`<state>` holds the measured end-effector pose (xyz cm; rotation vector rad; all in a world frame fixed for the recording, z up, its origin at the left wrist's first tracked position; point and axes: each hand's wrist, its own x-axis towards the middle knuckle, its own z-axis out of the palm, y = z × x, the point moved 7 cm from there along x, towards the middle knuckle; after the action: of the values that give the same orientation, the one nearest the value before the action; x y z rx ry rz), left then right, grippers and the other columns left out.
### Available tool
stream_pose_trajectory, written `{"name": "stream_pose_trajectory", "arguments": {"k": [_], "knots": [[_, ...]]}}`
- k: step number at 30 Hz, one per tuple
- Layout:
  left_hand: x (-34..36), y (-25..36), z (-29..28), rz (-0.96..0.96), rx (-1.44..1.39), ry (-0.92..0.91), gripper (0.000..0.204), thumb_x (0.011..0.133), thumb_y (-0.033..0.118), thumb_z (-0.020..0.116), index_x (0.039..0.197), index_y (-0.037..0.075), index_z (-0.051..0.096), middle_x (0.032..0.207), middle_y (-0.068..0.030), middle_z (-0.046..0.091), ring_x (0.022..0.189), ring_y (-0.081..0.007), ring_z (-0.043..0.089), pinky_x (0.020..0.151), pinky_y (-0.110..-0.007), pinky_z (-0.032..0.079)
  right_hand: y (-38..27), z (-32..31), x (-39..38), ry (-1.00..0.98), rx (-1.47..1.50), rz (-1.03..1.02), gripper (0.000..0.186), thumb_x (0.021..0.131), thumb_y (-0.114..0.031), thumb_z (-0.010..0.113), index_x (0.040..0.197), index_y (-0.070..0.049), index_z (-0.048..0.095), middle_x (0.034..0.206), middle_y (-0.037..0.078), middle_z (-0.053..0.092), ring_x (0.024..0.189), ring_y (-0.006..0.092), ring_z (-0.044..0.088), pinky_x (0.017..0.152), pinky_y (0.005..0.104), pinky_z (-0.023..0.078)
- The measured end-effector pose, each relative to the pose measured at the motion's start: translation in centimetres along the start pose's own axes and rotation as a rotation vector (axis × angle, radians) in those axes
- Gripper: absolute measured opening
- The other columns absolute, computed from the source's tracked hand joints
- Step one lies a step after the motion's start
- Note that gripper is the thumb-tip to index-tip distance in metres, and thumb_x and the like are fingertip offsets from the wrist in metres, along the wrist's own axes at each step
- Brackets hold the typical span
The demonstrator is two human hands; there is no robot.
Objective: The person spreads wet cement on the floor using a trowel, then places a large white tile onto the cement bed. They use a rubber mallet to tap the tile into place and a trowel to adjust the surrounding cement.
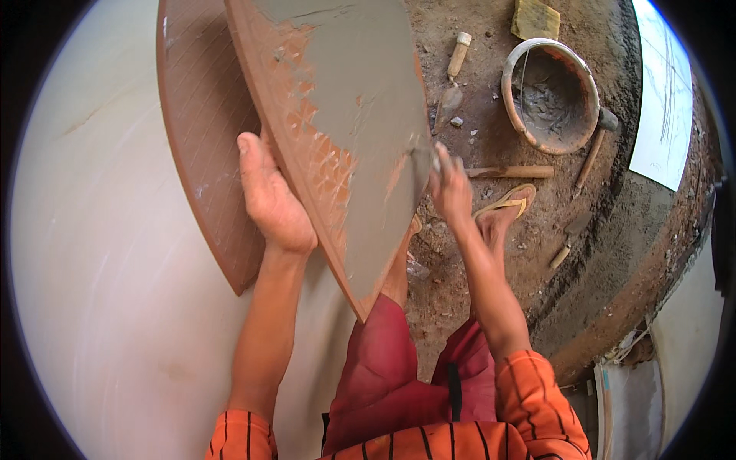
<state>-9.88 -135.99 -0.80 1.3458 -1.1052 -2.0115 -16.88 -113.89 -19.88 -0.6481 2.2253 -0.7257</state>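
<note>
My left hand (272,199) supports a reddish-brown tile (268,115) by its left edge, thumb raised and fingers hidden behind it. Wet grey mortar (360,100) coats most of the tile's upturned face, leaving bare textured patches along the left side. The tile's lower corner comes down by my knee. At the right edge, my right hand (451,184) is closed on a trowel, whose mortar-smeared blade (420,170) lies against the coated face. The hand is slightly blurred and hides most of the handle.
Another brown tile (207,153) shows behind, against a pale smooth surface (100,230). On the dirt ground lie a mortar bucket (510,100), a wooden-handled trowel (458,57), a hammer (594,149), a wooden handle (514,172), a smaller trowel (571,238) and a white sheet (663,100).
</note>
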Motion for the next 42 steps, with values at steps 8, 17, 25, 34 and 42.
{"name": "stream_pose_trajectory", "arguments": {"k": [8, 17, 25, 34, 42], "knots": [[-0.3, -0.1, -0.5, -0.028, 0.034, 0.013, 0.074, 0.098, 0.054, 0.031, 0.135, -0.009, 0.034, 0.125, -0.0180, 0.049, 0.115, -0.0253, 0.050, 0.096, -0.037, 0.042, 12.0, 5.0, -1.4, -0.239, -0.024, 0.245, 0.046, 0.084, -0.020, 0.061, 0.126, -0.005, 0.054, 0.109, 0.027, 0.063, 0.104, 0.0431, 0.059, 0.088, 0.0476, 0.047], [-0.3, -0.5, 1.8, -0.060, -0.082, 0.005, 0.072, 0.097, 0.056, 0.031, 0.131, -0.006, 0.041, 0.120, -0.0152, 0.054, 0.110, -0.0239, 0.052, 0.091, -0.035, 0.045, 1.2, -2.7, 12.6, -0.242, 0.282, 0.089, 0.039, 0.087, -0.024, 0.061, 0.118, -0.001, 0.061, 0.098, 0.021, 0.068, 0.091, 0.0289, 0.065, 0.082, 0.0407, 0.049], [-0.3, -0.9, 2.5, -0.039, -0.171, -0.040, 0.078, 0.096, 0.061, 0.025, 0.139, -0.003, 0.036, 0.131, -0.0123, 0.048, 0.121, -0.0209, 0.044, 0.103, -0.036, 0.036, -10.7, -9.6, 0.3, -0.235, 0.273, -0.419, 0.049, 0.088, -0.020, 0.065, 0.133, -0.008, 0.050, 0.108, 0.021, 0.063, 0.097, 0.0354, 0.063, 0.082, 0.0439, 0.050], [-0.3, 0.1, 1.3, -0.002, -0.002, 0.034, 0.081, 0.095, 0.063, 0.025, 0.140, -0.003, 0.033, 0.134, -0.0147, 0.045, 0.125, -0.0228, 0.041, 0.105, -0.035, 0.034, 0.2, -3.9, -19.8, -0.448, 0.133, -0.384, 0.052, 0.080, -0.011, 0.069, 0.129, -0.013, 0.052, 0.084, 0.011, 0.053, 0.071, 0.0297, 0.056, 0.060, 0.0407, 0.048], [-0.3, -0.3, 2.5, -0.017, 0.030, -0.052, 0.078, 0.097, 0.059, 0.026, 0.141, -0.006, 0.030, 0.136, -0.0175, 0.045, 0.126, -0.0275, 0.043, 0.103, -0.038, 0.038, 8.5, -17.9, -5.9, 0.199, -0.127, -0.090, 0.048, 0.087, -0.012, 0.064, 0.132, -0.006, 0.050, 0.115, 0.023, 0.060, 0.104, 0.0365, 0.061, 0.088, 0.0418, 0.049]]}}
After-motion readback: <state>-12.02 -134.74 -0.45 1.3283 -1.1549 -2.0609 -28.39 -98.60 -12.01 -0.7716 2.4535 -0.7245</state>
